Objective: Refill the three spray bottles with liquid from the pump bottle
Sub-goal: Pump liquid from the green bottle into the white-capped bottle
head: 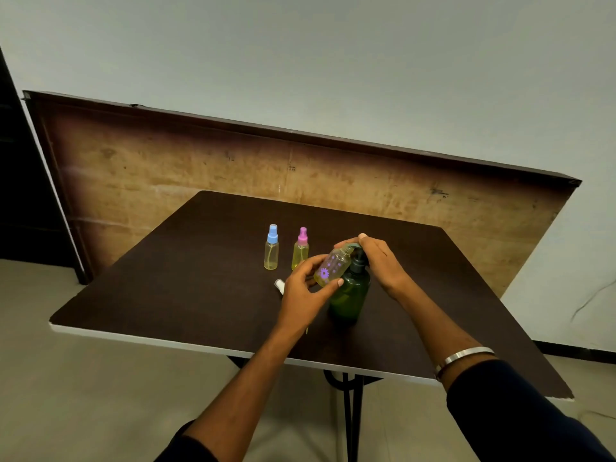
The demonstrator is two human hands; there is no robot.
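A green pump bottle (pixel 350 296) stands near the middle of the dark table (pixel 186 278). My right hand (pixel 380 261) rests on its pump head, fingers curved over the top. My left hand (pixel 305 291) holds a clear, uncapped spray bottle (pixel 331 266) with purple flower prints, tilted with its open neck under the pump spout. Yellowish liquid shows inside it. Behind stand a blue-capped spray bottle (pixel 271 248) and a pink-capped spray bottle (pixel 300 250), both upright and holding yellowish liquid.
A white spray cap (pixel 279 286) lies on the table just left of my left hand. A brown board (pixel 166 168) leans upright behind the table against the wall. The near table edge has a white rim.
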